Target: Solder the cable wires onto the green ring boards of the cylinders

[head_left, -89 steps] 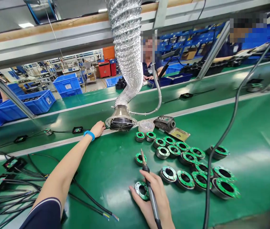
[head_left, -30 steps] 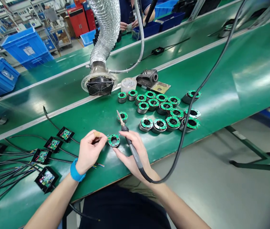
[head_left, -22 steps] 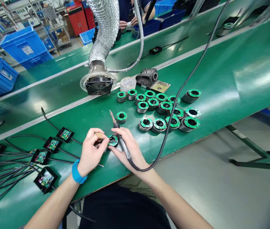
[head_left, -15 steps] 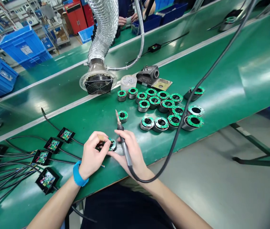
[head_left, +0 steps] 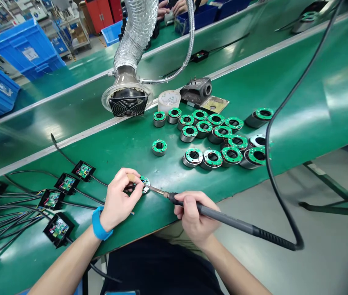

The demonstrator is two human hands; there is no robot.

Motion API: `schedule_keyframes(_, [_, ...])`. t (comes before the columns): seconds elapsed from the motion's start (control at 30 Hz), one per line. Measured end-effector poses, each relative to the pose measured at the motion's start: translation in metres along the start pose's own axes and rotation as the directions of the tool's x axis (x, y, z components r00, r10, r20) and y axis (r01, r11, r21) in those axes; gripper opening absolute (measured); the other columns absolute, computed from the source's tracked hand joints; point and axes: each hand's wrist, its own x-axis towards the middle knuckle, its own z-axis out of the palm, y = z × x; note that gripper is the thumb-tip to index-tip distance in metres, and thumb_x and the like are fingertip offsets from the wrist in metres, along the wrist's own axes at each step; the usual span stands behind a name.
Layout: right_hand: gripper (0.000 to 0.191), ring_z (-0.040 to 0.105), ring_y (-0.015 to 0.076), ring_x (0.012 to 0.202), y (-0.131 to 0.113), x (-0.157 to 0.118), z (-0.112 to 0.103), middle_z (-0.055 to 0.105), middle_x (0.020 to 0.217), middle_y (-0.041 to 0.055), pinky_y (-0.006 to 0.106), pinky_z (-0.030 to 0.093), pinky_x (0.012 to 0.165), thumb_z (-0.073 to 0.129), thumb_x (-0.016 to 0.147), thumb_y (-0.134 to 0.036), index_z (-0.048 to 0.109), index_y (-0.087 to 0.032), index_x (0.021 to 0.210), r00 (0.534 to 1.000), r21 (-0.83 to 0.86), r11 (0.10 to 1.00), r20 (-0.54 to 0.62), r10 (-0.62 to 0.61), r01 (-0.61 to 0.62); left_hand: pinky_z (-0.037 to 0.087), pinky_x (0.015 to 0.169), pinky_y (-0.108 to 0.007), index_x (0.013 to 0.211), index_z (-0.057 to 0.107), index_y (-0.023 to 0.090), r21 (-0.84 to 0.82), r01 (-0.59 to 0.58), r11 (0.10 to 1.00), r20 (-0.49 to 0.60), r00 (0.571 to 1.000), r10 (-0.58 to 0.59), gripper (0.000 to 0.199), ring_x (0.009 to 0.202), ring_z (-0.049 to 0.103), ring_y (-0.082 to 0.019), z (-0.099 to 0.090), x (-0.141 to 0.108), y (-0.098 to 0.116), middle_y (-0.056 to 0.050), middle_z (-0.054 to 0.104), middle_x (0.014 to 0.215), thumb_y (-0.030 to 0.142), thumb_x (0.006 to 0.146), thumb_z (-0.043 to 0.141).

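Note:
My right hand [head_left: 197, 217] grips a soldering iron [head_left: 220, 215] by its black handle, pointing left. Its tip meets the green circuit board of a small ring-shaped stator [head_left: 145, 185] on the bench, or comes very close to it. At the stator's left side, my left hand [head_left: 123, 196], with a blue band on the wrist, pinches a dark wire between thumb and fingers. The wire's end is hidden by the fingertips. Black cables [head_left: 98, 180] run toward this hand from open black boxes with circuit boards [head_left: 66, 183]. Another stator [head_left: 159, 147] stands alone farther back.
Several stators [head_left: 212, 157] stand grouped on the right. Behind them are a roll of tape [head_left: 169, 100] and a soldering iron stand [head_left: 197, 91]. A fume duct with a fan [head_left: 128, 105] hangs over the bench. The iron's cord [head_left: 269, 159] loops at right. Another person's hands [head_left: 174, 8] show beyond.
My right hand has moved right and turned the soldering iron from tip-up to pointing left, its tip now at the stator. My left hand keeps its pinch. The view has shifted slightly.

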Motion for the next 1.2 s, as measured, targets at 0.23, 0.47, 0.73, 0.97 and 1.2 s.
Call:
schedule_keyframes(0.23, [0.021,0.061,0.0141,0.040,-0.002,0.000,0.000,0.063,0.052,-0.0051,0.027,0.052,0.043,0.058,0.101,-0.025,0.075,-0.023,0.088,1.000,-0.041,0.999,0.000,0.014,-0.014,0.049,0.063,-0.027,0.085,0.067,0.019,0.012,-0.007,1.000,-0.021,1.000,0.007,0.011,0.076,0.062,-0.014,0.003,-0.002,-0.002,-0.007,0.065,0.101,0.022,0.095,0.066])
schedule_keyframes(0.47, [0.025,0.056,0.0122,0.035,-0.001,-0.003,0.001,0.063,0.053,-0.0042,0.023,0.046,0.035,0.056,0.102,-0.029,0.073,-0.021,0.085,0.992,0.054,0.995,-0.092,0.087,-0.082,0.048,0.060,-0.026,0.084,0.067,0.019,0.028,-0.007,1.000,-0.018,1.000,0.007,0.011,0.073,0.060,-0.013,0.003,-0.001,-0.003,-0.007,0.066,0.101,0.023,0.095,0.066])
schedule_keyframes(0.73, [0.023,0.054,0.0092,0.034,-0.005,0.003,0.005,0.063,0.053,-0.0058,0.018,0.043,0.033,0.058,0.103,-0.026,0.073,-0.021,0.086,0.989,0.134,0.988,-0.108,0.097,-0.083,0.047,0.059,-0.025,0.082,0.067,0.019,0.026,0.007,1.000,0.032,0.999,-0.008,0.012,0.071,0.059,-0.012,-0.002,0.002,0.001,-0.006,0.065,0.101,0.022,0.094,0.066])
schedule_keyframes(0.97, [0.019,0.059,0.0089,0.038,-0.004,0.007,0.004,0.066,0.057,-0.0058,0.018,0.048,0.038,0.059,0.103,-0.023,0.074,-0.021,0.091,0.995,0.133,0.986,-0.005,0.101,-0.099,0.046,0.058,-0.024,0.081,0.067,0.018,0.046,-0.010,0.999,0.108,0.994,0.005,0.012,0.069,0.056,-0.011,-0.008,0.011,0.005,-0.006,0.065,0.098,0.021,0.093,0.068])
schedule_keyframes(1.2, [0.022,0.057,0.0073,0.037,-0.005,0.011,0.003,0.063,0.054,-0.0068,0.017,0.047,0.040,0.059,0.103,-0.024,0.074,-0.020,0.088,0.995,0.101,0.990,0.014,0.098,-0.099,0.046,0.060,-0.025,0.082,0.069,0.018,0.048,0.001,0.999,0.156,0.988,-0.008,0.011,0.071,0.056,-0.011,-0.012,0.015,0.008,-0.005,0.064,0.097,0.020,0.093,0.068])
